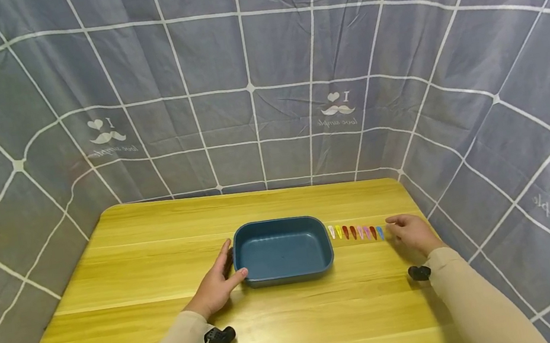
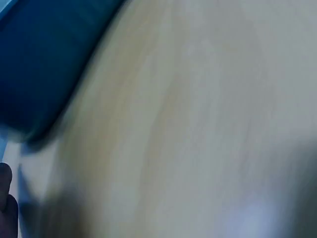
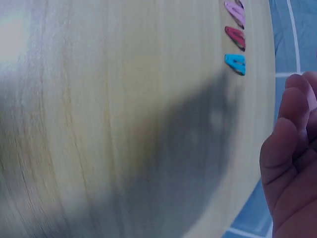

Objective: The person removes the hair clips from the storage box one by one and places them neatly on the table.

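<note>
A dark blue rectangular basin stands on the table. My left hand is at its left side, thumb and fingers spread, with the thumb by the front left corner. In the left wrist view only fingertips show, below the basin's blurred wall. To the right of the basin runs a row of small snap hair clips, from a white one and a yellow one through red and pink to a blue clip. Just right of the blue clip hovers my right hand, fingers loosely bent, holding nothing.
The wooden table has a back edge close to a grey curtain with white grid lines. That curtain also hangs along both sides. Black wrist cameras sit below each hand.
</note>
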Demonstrator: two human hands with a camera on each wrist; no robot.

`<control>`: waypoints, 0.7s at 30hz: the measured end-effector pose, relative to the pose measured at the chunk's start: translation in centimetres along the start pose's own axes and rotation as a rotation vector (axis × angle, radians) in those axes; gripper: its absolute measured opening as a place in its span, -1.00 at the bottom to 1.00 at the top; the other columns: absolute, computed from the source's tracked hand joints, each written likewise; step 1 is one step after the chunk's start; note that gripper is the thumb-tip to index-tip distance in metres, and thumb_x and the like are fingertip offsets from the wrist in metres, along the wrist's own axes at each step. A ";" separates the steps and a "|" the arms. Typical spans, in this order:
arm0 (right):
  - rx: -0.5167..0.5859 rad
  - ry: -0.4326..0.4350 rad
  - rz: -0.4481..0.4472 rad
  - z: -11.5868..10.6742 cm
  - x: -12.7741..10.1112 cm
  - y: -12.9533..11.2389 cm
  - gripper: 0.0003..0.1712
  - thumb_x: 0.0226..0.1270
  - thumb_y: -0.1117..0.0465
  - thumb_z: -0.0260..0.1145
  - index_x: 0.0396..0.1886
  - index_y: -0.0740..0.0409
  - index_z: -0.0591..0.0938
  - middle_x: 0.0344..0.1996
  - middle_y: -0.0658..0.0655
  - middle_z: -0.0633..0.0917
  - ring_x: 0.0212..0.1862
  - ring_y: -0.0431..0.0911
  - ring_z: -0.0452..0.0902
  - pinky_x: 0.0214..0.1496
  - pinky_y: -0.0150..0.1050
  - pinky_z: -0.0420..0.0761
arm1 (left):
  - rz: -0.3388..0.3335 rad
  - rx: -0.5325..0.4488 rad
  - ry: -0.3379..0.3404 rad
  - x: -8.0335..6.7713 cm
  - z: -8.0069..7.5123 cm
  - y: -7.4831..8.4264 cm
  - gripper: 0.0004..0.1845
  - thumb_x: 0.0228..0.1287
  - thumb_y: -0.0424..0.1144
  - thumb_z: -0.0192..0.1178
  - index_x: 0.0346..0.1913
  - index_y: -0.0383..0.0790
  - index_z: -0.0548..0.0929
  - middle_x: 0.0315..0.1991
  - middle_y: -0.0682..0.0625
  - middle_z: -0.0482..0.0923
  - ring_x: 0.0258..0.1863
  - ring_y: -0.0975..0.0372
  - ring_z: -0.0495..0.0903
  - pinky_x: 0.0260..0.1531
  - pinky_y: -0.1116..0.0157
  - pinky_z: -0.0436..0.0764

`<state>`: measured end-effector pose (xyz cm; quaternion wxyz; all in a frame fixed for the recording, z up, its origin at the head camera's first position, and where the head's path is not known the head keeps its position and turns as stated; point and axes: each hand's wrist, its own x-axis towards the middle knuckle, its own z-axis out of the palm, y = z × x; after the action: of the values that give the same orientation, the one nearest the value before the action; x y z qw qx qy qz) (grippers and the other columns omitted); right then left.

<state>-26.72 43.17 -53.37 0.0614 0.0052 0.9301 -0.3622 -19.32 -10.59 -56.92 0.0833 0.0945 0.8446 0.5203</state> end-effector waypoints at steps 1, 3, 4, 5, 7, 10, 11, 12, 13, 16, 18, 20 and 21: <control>-0.015 -0.003 -0.008 0.0 0.0 -0.1 -0.48 0.66 0.11 0.18 0.37 0.40 0.57 -0.25 0.23 0.77 -0.32 -0.08 0.62 -0.16 -0.17 0.59 | 0.001 0.029 0.007 -0.1 -0.5 0.0 -0.02 0.57 0.06 0.21 0.75 0.00 -0.19 0.71 -0.24 0.01 0.67 -0.15 0.09 0.62 -0.19 0.12; -0.047 -0.006 -0.018 0.0 -0.2 -0.3 -0.48 0.67 0.08 0.17 0.38 0.37 0.57 -0.10 0.30 0.78 -0.23 -0.02 0.68 -0.08 -0.08 0.66 | 0.005 0.104 0.024 -0.3 -1.6 -0.1 -0.06 0.57 0.13 0.18 0.75 -0.03 -0.11 0.70 -0.23 0.05 0.66 -0.18 0.11 0.60 -0.24 0.14; -0.064 -0.007 -0.022 0.0 -0.3 -0.5 -0.48 0.68 0.07 0.16 0.38 0.36 0.57 -0.01 0.33 0.78 -0.16 0.04 0.71 -0.02 -0.02 0.68 | 0.008 0.150 0.030 -0.5 -2.2 -0.3 -0.07 0.57 0.16 0.16 0.74 -0.05 -0.07 0.70 -0.24 0.07 0.65 -0.20 0.12 0.58 -0.27 0.16; -0.078 -0.007 -0.031 -0.1 -0.5 -0.7 -0.47 0.68 0.05 0.16 0.38 0.35 0.58 0.07 0.36 0.76 -0.09 0.10 0.72 0.03 0.04 0.69 | 0.008 0.195 0.037 -0.6 -2.8 -0.4 -0.08 0.57 0.19 0.15 0.74 -0.07 -0.04 0.69 -0.24 0.08 0.64 -0.22 0.13 0.56 -0.29 0.17; -0.109 -0.003 -0.053 0.0 -0.8 -1.2 -0.46 0.68 0.03 0.15 0.37 0.35 0.59 0.16 0.40 0.72 0.03 0.20 0.71 0.09 0.13 0.69 | 0.008 0.285 0.046 -1.0 -3.9 -0.6 -0.09 0.56 0.22 0.14 0.73 -0.09 0.02 0.68 -0.25 0.11 0.63 -0.25 0.15 0.54 -0.32 0.20; -0.163 0.022 -0.099 0.2 -1.3 -2.1 -0.47 0.67 0.04 0.15 0.35 0.35 0.60 0.17 0.40 0.72 0.11 0.27 0.68 0.10 0.16 0.69 | 0.013 0.426 0.045 -1.6 -5.5 -0.7 -0.11 0.57 0.22 0.13 0.72 -0.13 0.07 0.67 -0.28 0.13 0.62 -0.29 0.16 0.51 -0.36 0.22; -0.180 0.029 -0.117 0.3 -1.4 -2.4 -0.48 0.67 0.05 0.15 0.34 0.36 0.61 0.14 0.39 0.72 0.09 0.28 0.68 0.06 0.14 0.70 | 0.015 0.466 0.046 -1.9 -5.9 -0.7 -0.12 0.57 0.21 0.13 0.71 -0.14 0.09 0.66 -0.28 0.14 0.62 -0.30 0.16 0.51 -0.36 0.21; -0.193 0.036 -0.126 0.4 -1.6 -2.8 -0.48 0.67 0.05 0.16 0.35 0.35 0.61 0.12 0.37 0.73 0.08 0.26 0.68 0.04 0.12 0.70 | 0.021 0.506 0.047 -2.1 -6.3 -0.7 -0.13 0.57 0.20 0.13 0.70 -0.16 0.11 0.66 -0.28 0.15 0.62 -0.31 0.15 0.52 -0.36 0.19; -0.205 0.044 -0.134 0.6 -1.7 -3.2 -0.49 0.66 0.06 0.17 0.35 0.33 0.61 0.11 0.35 0.73 0.08 0.25 0.67 0.01 0.10 0.71 | 0.029 0.544 0.050 -2.3 -6.6 -0.7 -0.14 0.57 0.20 0.13 0.70 -0.18 0.12 0.65 -0.28 0.16 0.62 -0.31 0.14 0.53 -0.36 0.17; -0.209 0.052 -0.154 1.1 -2.2 -4.6 -0.49 0.65 0.08 0.19 0.36 0.35 0.60 0.11 0.38 0.70 0.09 0.27 0.66 0.01 0.11 0.71 | 0.050 0.622 0.064 -2.8 -7.2 -0.5 -0.15 0.58 0.17 0.13 0.68 -0.22 0.16 0.64 -0.29 0.20 0.62 -0.34 0.10 0.55 -0.36 0.09; -0.201 0.053 -0.151 1.5 -2.5 -5.5 -0.48 0.64 0.08 0.20 0.37 0.34 0.60 0.17 0.41 0.66 0.13 0.29 0.64 0.06 0.15 0.70 | 0.060 0.653 0.074 -3.0 -7.3 -0.3 -0.15 0.58 0.17 0.13 0.67 -0.25 0.17 0.63 -0.31 0.22 0.62 -0.36 0.08 0.56 -0.37 0.04; -0.203 0.050 -0.161 1.9 -2.7 -6.5 -0.48 0.64 0.07 0.21 0.37 0.34 0.60 0.22 0.44 0.62 0.16 0.31 0.62 0.13 0.19 0.68 | 0.065 0.680 0.081 -3.1 -7.3 0.0 -0.15 0.57 0.18 0.13 0.67 -0.26 0.17 0.61 -0.33 0.23 0.62 -0.38 0.07 0.55 -0.40 0.01; -0.208 0.052 -0.166 2.2 -2.9 -6.9 -0.48 0.63 0.07 0.22 0.37 0.33 0.60 0.25 0.45 0.61 0.17 0.31 0.62 0.15 0.21 0.67 | 0.066 0.688 0.084 -3.2 -7.2 0.2 -0.14 0.57 0.18 0.14 0.67 -0.26 0.18 0.61 -0.34 0.23 0.61 -0.39 0.06 0.54 -0.42 0.00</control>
<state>-24.03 36.71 -49.97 0.0074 -0.0689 0.9610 -0.2676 -17.97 -17.49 -53.40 -0.0054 0.1227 0.9698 0.2108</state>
